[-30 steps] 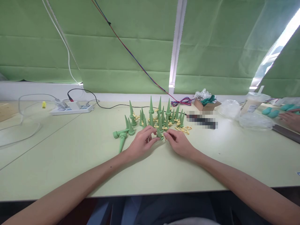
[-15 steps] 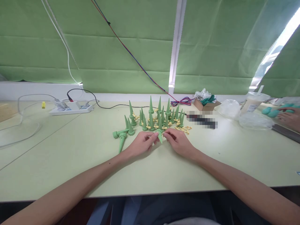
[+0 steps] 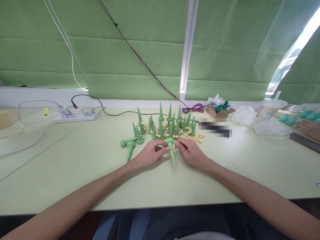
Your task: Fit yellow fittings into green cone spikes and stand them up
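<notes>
My left hand (image 3: 155, 152) is closed on a green plastic plant-watering spike (image 3: 172, 150), thumb and fingers at its wide collar, tip slanting down toward me. Close on the other side of the collar, my right hand (image 3: 189, 151) pinches a small yellow plastic piece (image 3: 175, 147), mostly hidden by the fingertips. Behind both hands stand several green spikes (image 3: 161, 128), points up, many with yellow pieces at their bases. Two more spikes lie by my left wrist, one of them a spike (image 3: 130, 150) pointing toward me. Loose yellow pieces (image 3: 197, 137) are scattered beyond my right hand.
A white power strip (image 3: 76, 115) with plugs and cables sits at the back left. Toward the back right are a cardboard box (image 3: 220, 112), a plastic cup (image 3: 268, 110) and clear bags. Another person's hand (image 3: 308, 128) rests near teal objects (image 3: 290, 119) at the far right.
The spike in my left hand has swung, so its tip now reaches further toward me and more of its length shows. The other person's hand has moved slightly lower.
</notes>
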Action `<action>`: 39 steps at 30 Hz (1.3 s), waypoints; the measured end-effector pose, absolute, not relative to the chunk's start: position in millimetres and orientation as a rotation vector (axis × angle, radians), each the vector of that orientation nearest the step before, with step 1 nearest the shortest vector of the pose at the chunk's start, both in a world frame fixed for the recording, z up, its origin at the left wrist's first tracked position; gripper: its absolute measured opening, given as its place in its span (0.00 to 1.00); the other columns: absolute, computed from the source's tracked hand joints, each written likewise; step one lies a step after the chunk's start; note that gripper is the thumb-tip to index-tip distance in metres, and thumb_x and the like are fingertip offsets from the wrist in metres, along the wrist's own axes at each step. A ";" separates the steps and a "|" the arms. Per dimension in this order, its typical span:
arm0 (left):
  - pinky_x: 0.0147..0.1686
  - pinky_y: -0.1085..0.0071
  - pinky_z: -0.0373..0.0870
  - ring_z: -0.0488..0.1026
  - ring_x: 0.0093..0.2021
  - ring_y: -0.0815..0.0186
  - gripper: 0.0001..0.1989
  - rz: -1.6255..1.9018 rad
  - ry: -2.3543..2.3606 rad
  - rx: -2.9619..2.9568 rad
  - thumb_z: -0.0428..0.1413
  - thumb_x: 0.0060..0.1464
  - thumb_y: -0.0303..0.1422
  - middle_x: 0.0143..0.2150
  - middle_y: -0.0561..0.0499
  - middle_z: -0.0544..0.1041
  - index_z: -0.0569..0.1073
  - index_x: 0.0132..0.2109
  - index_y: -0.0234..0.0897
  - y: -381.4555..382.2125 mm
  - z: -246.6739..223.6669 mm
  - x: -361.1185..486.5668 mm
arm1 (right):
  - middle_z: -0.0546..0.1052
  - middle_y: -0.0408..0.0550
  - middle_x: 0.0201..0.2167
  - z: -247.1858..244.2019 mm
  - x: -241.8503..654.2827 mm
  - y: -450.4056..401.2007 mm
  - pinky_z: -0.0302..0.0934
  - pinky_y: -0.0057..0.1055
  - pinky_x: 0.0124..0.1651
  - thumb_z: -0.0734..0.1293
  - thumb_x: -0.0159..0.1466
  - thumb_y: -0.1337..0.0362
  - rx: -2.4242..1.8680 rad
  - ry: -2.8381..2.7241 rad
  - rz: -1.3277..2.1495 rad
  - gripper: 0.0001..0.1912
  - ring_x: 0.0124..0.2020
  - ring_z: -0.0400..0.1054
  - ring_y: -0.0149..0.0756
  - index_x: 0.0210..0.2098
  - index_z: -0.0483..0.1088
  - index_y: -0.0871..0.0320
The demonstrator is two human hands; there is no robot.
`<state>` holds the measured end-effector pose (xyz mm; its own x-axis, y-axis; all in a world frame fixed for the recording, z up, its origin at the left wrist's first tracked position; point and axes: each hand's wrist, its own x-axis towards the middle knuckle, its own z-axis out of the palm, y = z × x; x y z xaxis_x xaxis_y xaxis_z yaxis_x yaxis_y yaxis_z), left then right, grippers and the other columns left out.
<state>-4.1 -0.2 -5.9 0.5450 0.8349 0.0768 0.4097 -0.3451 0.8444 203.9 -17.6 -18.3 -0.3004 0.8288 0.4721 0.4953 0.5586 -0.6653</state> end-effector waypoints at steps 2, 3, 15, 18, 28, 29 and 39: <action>0.22 0.75 0.57 0.61 0.19 0.72 0.18 0.662 1.015 1.986 0.52 0.60 0.48 0.19 0.58 0.65 0.69 0.34 0.36 0.0 -5.8 -3.5 | 0.61 0.39 0.20 -17.9 203.7 -17.7 0.48 0.28 0.28 0.57 0.70 0.60 -1.065 -1.961 0.521 0.16 0.23 0.54 0.30 0.25 0.59 0.56; 0.22 0.75 0.57 0.61 0.19 0.72 0.18 0.675 1.013 2.001 0.53 0.60 0.47 0.20 0.58 0.64 0.68 0.33 0.36 0.0 -5.7 -3.1 | 0.61 0.39 0.20 -17.7 203.6 -17.9 0.48 0.28 0.28 0.57 0.70 0.60 -1.065 -1.959 0.527 0.17 0.23 0.54 0.30 0.25 0.58 0.56; 0.22 0.75 0.62 0.61 0.25 0.73 0.13 0.964 0.960 2.187 0.58 0.57 0.41 0.33 0.53 0.64 0.68 0.36 0.36 -1.2 -7.2 -0.5 | 0.59 0.38 0.17 -17.5 201.3 -20.3 0.50 0.30 0.28 0.56 0.72 0.54 -1.045 -1.867 0.693 0.21 0.21 0.52 0.30 0.23 0.54 0.55; 0.23 0.75 0.62 0.62 0.26 0.73 0.12 1.008 0.924 2.223 0.58 0.57 0.41 0.35 0.53 0.65 0.69 0.38 0.36 -0.3 -8.0 -1.1 | 0.59 0.37 0.16 -18.1 201.5 -20.6 0.50 0.30 0.28 0.55 0.72 0.52 -1.030 -1.842 0.771 0.22 0.20 0.53 0.29 0.23 0.55 0.55; 0.20 0.76 0.58 0.60 0.19 0.73 0.14 0.831 0.991 1.993 0.55 0.60 0.42 0.21 0.59 0.62 0.64 0.34 0.37 -5.9 -6.2 2.0 | 0.56 0.35 0.14 -20.9 199.9 -18.8 0.48 0.28 0.22 0.56 0.71 0.47 -0.992 -1.730 0.994 0.23 0.15 0.51 0.27 0.25 0.57 0.55; 0.20 0.76 0.58 0.62 0.19 0.73 0.14 0.814 0.965 1.951 0.54 0.61 0.42 0.23 0.58 0.64 0.63 0.34 0.37 -6.2 -5.6 2.5 | 0.56 0.35 0.13 -21.2 199.7 -18.5 0.47 0.28 0.21 0.56 0.71 0.47 -0.996 -1.725 1.012 0.23 0.15 0.51 0.27 0.26 0.58 0.55; 0.17 0.77 0.60 0.67 0.19 0.77 0.13 0.867 0.918 1.837 0.55 0.60 0.43 0.37 0.54 0.72 0.66 0.37 0.37 -4.6 -4.6 2.9 | 0.57 0.35 0.15 -19.5 200.0 -18.6 0.49 0.27 0.21 0.57 0.71 0.49 -0.976 -1.704 0.996 0.22 0.15 0.52 0.26 0.25 0.56 0.55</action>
<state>2.9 -4.6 -4.6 0.4830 0.8545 0.1911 0.2391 -0.3386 0.9100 200.0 -18.6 -19.5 -0.2781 0.9107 0.3056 0.1805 0.3620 -0.9145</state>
